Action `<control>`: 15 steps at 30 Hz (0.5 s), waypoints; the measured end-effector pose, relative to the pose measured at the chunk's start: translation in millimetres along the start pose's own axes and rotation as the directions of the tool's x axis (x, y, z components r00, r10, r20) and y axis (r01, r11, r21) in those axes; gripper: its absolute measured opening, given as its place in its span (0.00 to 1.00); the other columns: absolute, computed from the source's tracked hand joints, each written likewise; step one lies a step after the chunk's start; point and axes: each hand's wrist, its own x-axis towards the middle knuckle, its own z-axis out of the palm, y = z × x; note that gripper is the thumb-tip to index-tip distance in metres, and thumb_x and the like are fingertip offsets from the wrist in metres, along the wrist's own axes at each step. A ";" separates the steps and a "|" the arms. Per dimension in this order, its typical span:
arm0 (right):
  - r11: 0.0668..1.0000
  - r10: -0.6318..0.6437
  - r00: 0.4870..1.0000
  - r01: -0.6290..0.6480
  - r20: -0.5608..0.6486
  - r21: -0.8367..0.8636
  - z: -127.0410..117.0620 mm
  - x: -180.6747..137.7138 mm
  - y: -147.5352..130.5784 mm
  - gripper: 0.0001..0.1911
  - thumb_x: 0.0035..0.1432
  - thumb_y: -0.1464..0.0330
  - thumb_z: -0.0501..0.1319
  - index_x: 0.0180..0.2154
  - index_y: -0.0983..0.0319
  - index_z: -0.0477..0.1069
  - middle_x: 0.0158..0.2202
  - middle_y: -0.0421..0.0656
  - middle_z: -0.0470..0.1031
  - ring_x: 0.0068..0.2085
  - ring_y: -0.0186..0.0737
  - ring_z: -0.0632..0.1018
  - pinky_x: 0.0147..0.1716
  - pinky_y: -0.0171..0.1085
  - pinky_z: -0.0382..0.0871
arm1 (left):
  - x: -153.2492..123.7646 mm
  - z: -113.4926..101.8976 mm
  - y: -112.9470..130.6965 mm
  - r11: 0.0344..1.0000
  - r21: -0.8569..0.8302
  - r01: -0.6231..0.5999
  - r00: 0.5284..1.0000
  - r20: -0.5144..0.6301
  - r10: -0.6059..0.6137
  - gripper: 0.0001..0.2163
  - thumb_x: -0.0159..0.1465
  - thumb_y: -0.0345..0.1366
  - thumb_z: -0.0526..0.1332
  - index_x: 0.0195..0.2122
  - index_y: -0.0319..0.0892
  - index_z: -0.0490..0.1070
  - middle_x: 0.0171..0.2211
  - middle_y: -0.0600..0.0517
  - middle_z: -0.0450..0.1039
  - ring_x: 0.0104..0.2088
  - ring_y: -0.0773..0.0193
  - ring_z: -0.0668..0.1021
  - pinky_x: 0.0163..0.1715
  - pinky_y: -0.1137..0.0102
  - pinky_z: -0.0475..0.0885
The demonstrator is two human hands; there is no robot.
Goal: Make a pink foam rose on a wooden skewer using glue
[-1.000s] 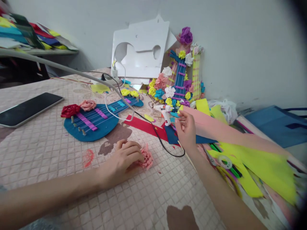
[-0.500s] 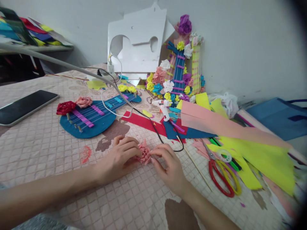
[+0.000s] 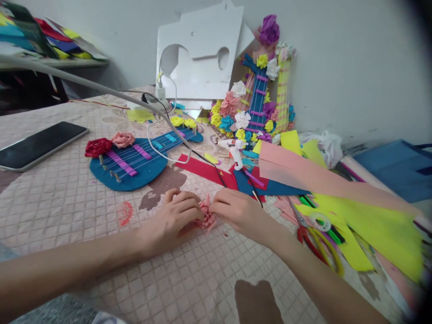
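Note:
On the quilted tablecloth [image 3: 189,270] lies a pink crepe-paper flower [image 3: 206,217], its petals ruffled, between my two hands. My left hand [image 3: 177,218] is closed on the flower's left side, fingers curled over it. From the right, my right hand [image 3: 239,213] pinches at the flower's upper right edge; its fingertips are partly hidden. Behind them a blue toy guitar [image 3: 135,168] lies flat, with purple strips, strings, a red paper flower [image 3: 97,147] and a pink paper flower [image 3: 123,139].
A white glue gun [image 3: 236,155] rests on red and blue sheets, its black cord trailing nearby. Scissors [image 3: 319,247], a tape roll [image 3: 320,221] and pink paper [image 3: 303,173] lie right. A phone [image 3: 40,145] is left. Flower-covered guitars [image 3: 256,103] lean at the wall. A white cable [image 3: 101,92] crosses.
My right hand has turned palm-down and moved up and over the flower's right edge, its fingers drawn together. My left hand stays on the flower. The view has shifted slightly.

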 end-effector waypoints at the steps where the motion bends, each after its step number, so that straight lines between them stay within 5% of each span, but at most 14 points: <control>1: 1.000 -0.006 1.000 0.006 0.017 0.000 -1.3 1.6 0.8 0.10 0.65 0.73 0.52 0.37 0.62 0.71 0.36 0.44 0.72 0.40 0.39 0.71 0.38 0.37 0.66 | 0.1 0.1 -0.1 1.000 0.002 -0.001 1.000 0.001 0.001 0.03 0.64 0.32 0.58 0.34 0.45 0.71 0.36 0.54 0.74 0.46 0.60 0.71 0.49 0.62 0.53; 15: 0.986 -0.100 0.978 0.122 0.183 -0.112 -5.9 12.7 3.3 0.07 0.62 0.75 0.54 0.37 0.61 0.70 0.35 0.42 0.71 0.36 0.37 0.71 0.32 0.35 0.65 | -0.2 1.0 -1.7 0.999 0.029 -0.034 0.999 -0.021 0.034 0.03 0.64 0.32 0.58 0.35 0.45 0.72 0.38 0.54 0.75 0.46 0.61 0.72 0.48 0.62 0.55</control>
